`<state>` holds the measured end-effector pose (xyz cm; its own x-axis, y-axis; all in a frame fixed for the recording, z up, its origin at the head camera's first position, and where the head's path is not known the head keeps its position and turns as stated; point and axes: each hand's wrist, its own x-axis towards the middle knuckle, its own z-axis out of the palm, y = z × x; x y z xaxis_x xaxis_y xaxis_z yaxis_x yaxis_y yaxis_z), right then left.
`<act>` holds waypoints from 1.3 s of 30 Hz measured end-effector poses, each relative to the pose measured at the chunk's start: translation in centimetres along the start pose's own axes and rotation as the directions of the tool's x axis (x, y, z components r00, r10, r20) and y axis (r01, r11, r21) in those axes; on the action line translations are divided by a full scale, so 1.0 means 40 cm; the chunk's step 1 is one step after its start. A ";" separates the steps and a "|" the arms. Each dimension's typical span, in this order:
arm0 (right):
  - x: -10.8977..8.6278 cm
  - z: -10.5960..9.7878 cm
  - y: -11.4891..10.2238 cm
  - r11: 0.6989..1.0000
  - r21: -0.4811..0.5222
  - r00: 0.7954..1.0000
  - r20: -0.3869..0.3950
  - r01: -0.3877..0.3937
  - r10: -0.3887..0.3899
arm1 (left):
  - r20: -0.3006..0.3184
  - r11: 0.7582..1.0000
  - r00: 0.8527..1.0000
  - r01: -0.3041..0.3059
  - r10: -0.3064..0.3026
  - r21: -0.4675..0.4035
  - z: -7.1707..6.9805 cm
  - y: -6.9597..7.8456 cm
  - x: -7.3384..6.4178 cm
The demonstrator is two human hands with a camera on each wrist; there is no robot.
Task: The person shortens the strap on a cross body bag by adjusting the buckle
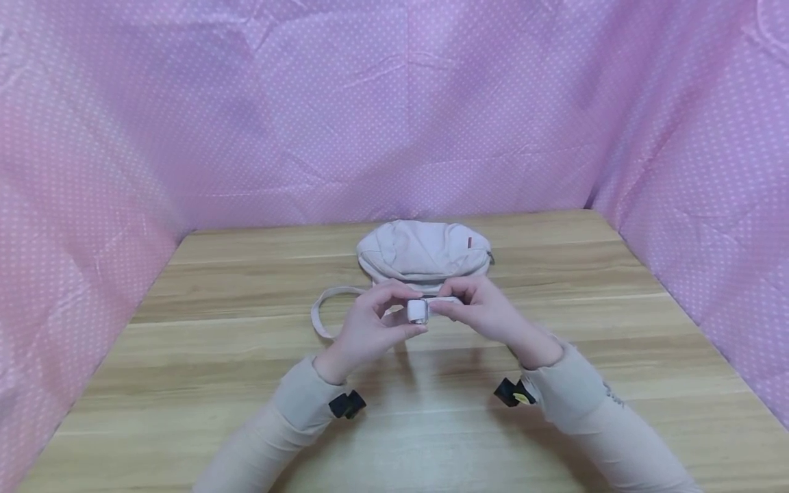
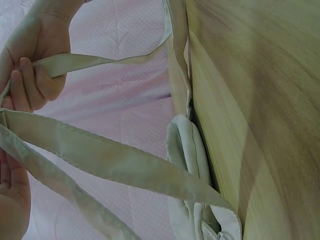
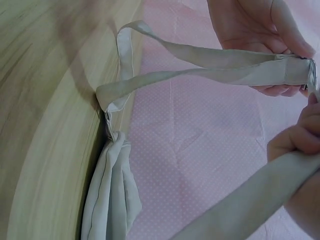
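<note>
Left fingers (image 1: 397,290) and right fingers (image 1: 456,312) pinching a pale strap (image 1: 416,311), pale bag (image 1: 425,250) beyond, wooden table (image 1: 419,438)

I see a table (image 1: 185,383) with a smooth wood-grain top, light brown, its paler and darker bands running from side to side. A pale cloth bag (image 1: 425,250) lies on it close to the far edge, a little right of the middle, creased and slumped, with a small red tag (image 1: 470,242) toward its right end. Part of its strap (image 1: 316,316) loops out to the left, though whether that touches the tabletop I can't tell
</note>
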<state>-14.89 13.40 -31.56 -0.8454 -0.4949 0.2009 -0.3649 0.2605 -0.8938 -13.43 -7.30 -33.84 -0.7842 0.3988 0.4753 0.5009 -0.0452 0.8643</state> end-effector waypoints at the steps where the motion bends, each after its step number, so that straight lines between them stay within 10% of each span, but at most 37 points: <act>1: 0.000 0.001 -0.001 1.000 0.011 1.000 0.003 0.001 -0.001 | 0.000 1.000 1.000 0.000 0.000 -0.006 0.001 -0.001 0.000; 16: 0.001 0.022 -0.010 0.991 0.132 0.997 0.077 -0.027 0.016 | -0.009 0.999 1.000 0.012 -0.012 -0.051 0.011 -0.002 -0.007; 28: -0.033 -0.063 0.069 0.998 -0.012 0.982 0.181 -0.058 0.059 | -0.002 0.999 1.000 -0.022 0.022 -0.025 0.006 -0.001 -0.007; 39: -0.030 -0.055 0.049 0.998 0.046 0.996 0.083 -0.039 0.035 | 0.036 0.999 0.999 -0.030 0.030 -0.017 0.011 -0.009 -0.002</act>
<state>-15.44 16.32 -32.67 -0.8225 -0.5523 0.1357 -0.3136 0.2414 -0.9184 -13.37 -6.92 -34.26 -0.7551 0.4295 0.4952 0.5179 -0.0723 0.8524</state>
